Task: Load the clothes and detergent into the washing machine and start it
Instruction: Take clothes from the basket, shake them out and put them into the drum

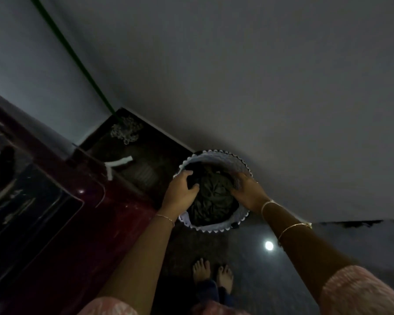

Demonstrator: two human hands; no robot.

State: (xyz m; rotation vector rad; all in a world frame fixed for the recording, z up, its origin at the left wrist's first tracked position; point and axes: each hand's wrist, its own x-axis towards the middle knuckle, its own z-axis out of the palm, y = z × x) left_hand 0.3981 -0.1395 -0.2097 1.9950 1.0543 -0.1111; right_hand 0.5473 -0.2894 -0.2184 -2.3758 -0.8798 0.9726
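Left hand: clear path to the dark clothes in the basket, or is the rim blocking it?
Probably yes. The left hand is already past the basket rim, its grip curled on the dark clothes. The right hand works the opposite side, not in its way.

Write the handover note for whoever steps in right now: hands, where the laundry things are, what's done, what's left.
Left hand: inside the laundry basket, fingers curled into the dark clothes at the basket's left side.
Right hand: also in the basket, gripping the clothes at the right side.
The basket stands on the floor by the wall, full of clothes. The maroon washing machine is to the left; its lid looks closed.
A mop leans in the corner behind. No detergent in view.
Done: nothing loaded as far as can be seen.
Left: lift the clothes out, open the machine, load, add detergent, start.
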